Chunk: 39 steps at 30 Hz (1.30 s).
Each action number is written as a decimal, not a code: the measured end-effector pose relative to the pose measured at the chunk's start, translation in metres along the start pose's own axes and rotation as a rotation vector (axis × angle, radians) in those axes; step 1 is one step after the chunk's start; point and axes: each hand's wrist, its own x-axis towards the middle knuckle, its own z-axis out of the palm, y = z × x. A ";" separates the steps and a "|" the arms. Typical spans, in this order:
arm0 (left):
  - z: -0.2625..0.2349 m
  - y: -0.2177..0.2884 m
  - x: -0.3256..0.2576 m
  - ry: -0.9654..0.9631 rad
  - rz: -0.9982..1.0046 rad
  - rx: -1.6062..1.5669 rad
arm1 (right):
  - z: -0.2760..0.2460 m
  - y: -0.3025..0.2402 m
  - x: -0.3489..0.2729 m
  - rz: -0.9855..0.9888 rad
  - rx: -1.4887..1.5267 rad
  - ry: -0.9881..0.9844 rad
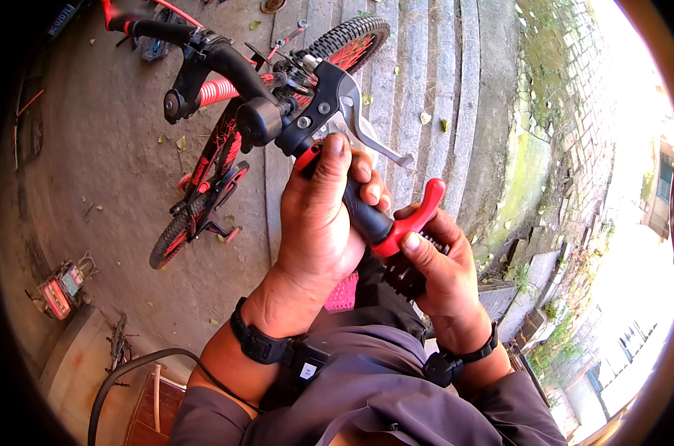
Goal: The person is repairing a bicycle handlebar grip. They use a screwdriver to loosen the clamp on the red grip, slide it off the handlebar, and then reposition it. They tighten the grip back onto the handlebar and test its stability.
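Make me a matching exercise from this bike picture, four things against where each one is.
Things:
1. left hand
2. right hand
3. silver metal brake lever
4. knobbly black tyre with red spokes

Places:
A. by the concrete steps
B. wrapped round the black handlebar grip
C. just above the left hand
D. at the grip's red end

Pairs: 1-B, 2-D, 3-C, 4-A

Grip (366, 217): black rubber sleeve with red flared end (418, 212), seated on the right bar end, running diagonally from upper left to lower right. Both hands enclose it, so its middle is largely hidden. Brake lever (366, 130): silver blade on a black clamp, just above the grip, unpressed.
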 end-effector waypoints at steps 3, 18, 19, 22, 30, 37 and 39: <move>0.000 0.000 0.000 0.000 -0.004 -0.003 | -0.001 0.001 0.001 0.029 0.035 -0.005; -0.002 -0.001 0.001 -0.024 0.022 0.023 | 0.006 0.024 0.005 -0.064 0.208 0.000; -0.003 -0.001 0.001 -0.029 0.028 0.033 | 0.005 0.024 0.006 -0.069 0.157 0.025; -0.006 -0.001 0.002 -0.024 0.012 0.070 | -0.001 0.017 0.004 -0.046 0.044 -0.015; -0.005 0.018 0.006 0.009 -0.077 0.005 | 0.008 0.020 0.001 -0.136 -0.152 -0.054; 0.005 0.012 0.011 0.057 -0.089 -0.046 | 0.006 0.022 0.000 -0.144 -0.142 -0.063; 0.004 0.011 0.012 0.055 -0.093 -0.062 | 0.007 0.021 -0.001 -0.145 -0.165 -0.053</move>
